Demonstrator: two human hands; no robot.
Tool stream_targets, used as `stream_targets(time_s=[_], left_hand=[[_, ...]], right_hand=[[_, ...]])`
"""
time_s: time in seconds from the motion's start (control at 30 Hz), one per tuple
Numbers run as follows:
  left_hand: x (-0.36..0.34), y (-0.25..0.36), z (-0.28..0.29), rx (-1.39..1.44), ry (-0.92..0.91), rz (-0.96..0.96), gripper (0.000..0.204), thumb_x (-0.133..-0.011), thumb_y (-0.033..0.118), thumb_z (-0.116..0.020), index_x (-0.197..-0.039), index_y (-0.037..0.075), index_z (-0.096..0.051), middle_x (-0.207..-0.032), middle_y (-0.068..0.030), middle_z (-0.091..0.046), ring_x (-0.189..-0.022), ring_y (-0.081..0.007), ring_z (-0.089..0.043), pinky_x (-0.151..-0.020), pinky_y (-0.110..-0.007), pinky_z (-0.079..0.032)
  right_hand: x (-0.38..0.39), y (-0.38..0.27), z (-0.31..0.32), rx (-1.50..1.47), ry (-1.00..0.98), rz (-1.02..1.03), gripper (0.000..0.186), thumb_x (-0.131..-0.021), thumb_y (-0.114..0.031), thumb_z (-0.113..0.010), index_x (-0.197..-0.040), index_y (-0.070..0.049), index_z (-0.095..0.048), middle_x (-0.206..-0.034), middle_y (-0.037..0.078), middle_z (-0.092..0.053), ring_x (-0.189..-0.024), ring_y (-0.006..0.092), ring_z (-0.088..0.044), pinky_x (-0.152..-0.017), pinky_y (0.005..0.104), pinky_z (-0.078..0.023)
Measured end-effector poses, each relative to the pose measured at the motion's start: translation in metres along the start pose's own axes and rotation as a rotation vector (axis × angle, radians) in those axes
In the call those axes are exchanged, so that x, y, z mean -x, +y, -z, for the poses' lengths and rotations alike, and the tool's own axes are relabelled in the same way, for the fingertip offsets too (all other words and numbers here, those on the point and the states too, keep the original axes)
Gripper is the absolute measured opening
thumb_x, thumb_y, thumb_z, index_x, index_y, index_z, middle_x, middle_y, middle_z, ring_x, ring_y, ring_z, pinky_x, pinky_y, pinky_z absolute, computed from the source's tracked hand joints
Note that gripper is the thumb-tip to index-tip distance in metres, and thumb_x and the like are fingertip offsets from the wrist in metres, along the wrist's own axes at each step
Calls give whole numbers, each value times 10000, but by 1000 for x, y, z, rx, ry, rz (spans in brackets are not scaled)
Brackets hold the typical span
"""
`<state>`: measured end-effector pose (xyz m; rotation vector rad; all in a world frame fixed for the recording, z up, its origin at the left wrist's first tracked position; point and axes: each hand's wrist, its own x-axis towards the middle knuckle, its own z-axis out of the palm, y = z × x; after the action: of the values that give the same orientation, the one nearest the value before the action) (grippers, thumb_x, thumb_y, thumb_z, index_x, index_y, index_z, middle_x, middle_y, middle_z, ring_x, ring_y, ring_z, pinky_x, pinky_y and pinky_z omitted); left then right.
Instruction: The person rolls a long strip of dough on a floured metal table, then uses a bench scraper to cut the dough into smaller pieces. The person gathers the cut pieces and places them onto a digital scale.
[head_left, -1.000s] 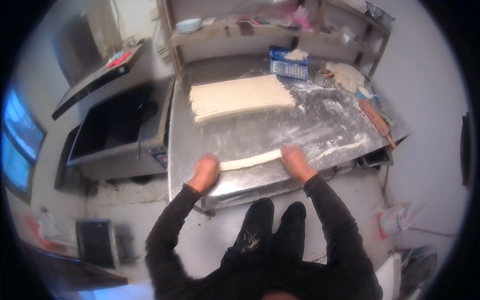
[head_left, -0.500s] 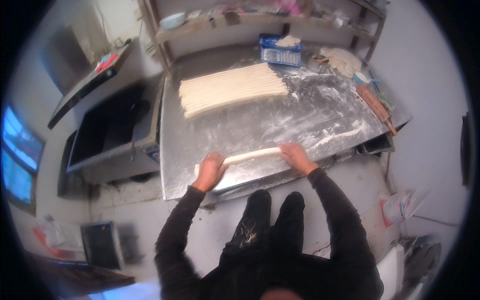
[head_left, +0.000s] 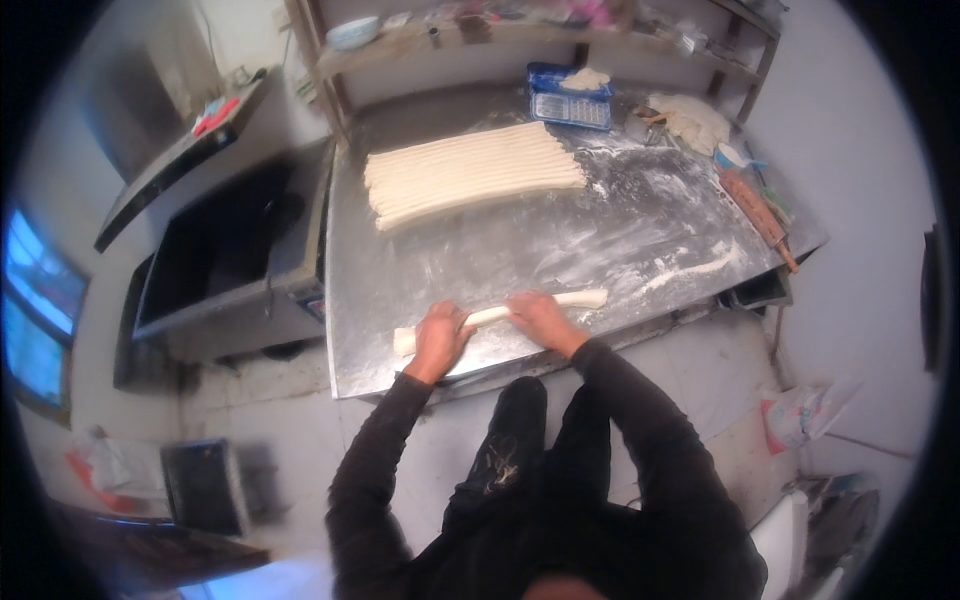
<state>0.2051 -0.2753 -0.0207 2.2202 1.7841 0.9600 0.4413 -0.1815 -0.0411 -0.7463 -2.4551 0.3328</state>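
A long pale dough strip (head_left: 582, 298) lies along the front of the floured steel table (head_left: 450, 260). My left hand (head_left: 441, 336) is closed over the strip near its left part, and a flattened end shows beyond it. My right hand (head_left: 535, 318) grips the strip near the middle, its fingers curled over it, with the right end sticking out past it. Farther back on the table lies a row of several parallel dough strips (head_left: 470, 175), side by side.
At the back sit a blue digital scale (head_left: 570, 108) and a pale dough pile (head_left: 692, 122). A wooden rolling pin (head_left: 755, 210) lies at the right. A wooden shelf (head_left: 480, 33) holds a bowl (head_left: 352, 32). Left stands a dark-topped appliance (head_left: 215, 250).
My hands have moved closer together along the dough strip: the right one leftward from the strip's right end, the left one a little rightward. Both ends of the strip now show beyond them.
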Motion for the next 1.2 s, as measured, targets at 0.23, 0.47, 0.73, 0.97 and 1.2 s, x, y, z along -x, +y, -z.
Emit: stream_targets(time_s=[0.23, 0.47, 0.73, 0.97, 1.2], left_hand=[[11, -18, 13, 32, 34, 19, 270, -787, 188, -805, -1023, 64, -765, -940, -119, -660, -944, -336, -622, -784, -438, -513], [16, -21, 14, 14, 8, 38, 227, -783, 194, -786, -981, 85, -761, -948, -109, -639, -954, -332, -601, -786, -449, -504], [22, -24, 27, 42, -20, 42, 208, -817, 208, -760, -991, 95, -752, -930, -111, -625, -939, -336, -589, -782, -454, -494], [30, -36, 34, 41, 10, -22, 219, -809, 183, -759, -990, 61, -740, -909, -125, -623, -928, -349, -589, -781, -457, -492], [20, -25, 21, 10, -4, -33, 256, -806, 197, -762, -1014, 49, -736, -913, -145, -629, -922, -359, -595, -802, -461, -493]], right_hand=[[-15, -25, -17, -15, 43, 109, 314, -869, -147, -687, -1156, -22, -673, -1006, 183, -679, -976, 371, -644, -877, 473, -505], [-20, -29, -17, -107, -37, 26, 325, -882, -149, -675, -1187, -37, -672, -988, 181, -683, -966, 376, -646, -860, 479, -509], [-34, -61, -37, -103, -75, 92, 441, -885, -160, -671, -1307, -51, -609, -1110, 171, -702, -1041, 367, -648, -938, 465, -490], [-6, -12, -18, -76, -17, 31, 303, -914, -200, -660, -1175, -50, -696, -1105, 168, -705, -1068, 360, -648, -949, 462, -512], [63, 63, 79, 113, -100, -222, 299, -859, -224, -728, -1101, -49, -702, -973, 145, -659, -966, 360, -645, -848, 469, -522]])
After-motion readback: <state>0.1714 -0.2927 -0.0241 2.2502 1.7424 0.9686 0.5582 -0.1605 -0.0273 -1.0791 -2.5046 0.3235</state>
